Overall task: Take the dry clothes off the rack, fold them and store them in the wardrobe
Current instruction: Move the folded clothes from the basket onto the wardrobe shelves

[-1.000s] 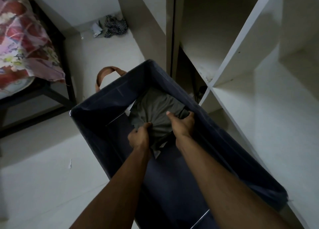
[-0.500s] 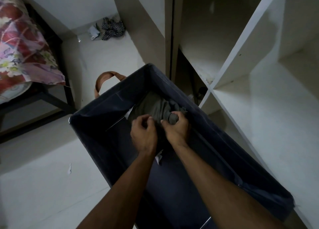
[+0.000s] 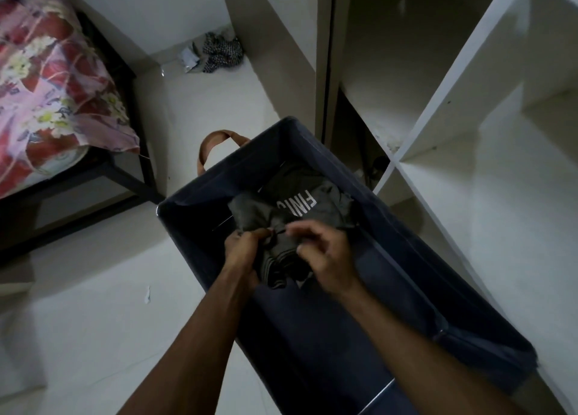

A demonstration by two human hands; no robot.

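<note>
A dark grey garment (image 3: 300, 208) with white lettering lies bunched inside a navy fabric basket (image 3: 416, 252) that stands on the floor. My left hand (image 3: 242, 248) grips the garment's near edge inside the basket. My right hand (image 3: 325, 252) pinches the same edge beside it, fingers curled. The white wardrobe (image 3: 488, 176) with open shelf compartments stands to the right of the basket.
A bed with a floral cover (image 3: 53, 79) on a black frame stands at the left. A patterned cloth and crumpled paper (image 3: 219, 51) lie on the floor by the far wall. The basket's brown handle (image 3: 215, 142) sticks up at its far side.
Both hands have pulled the garment up and toward me, and its white lettering now shows. The view has shifted slightly.
</note>
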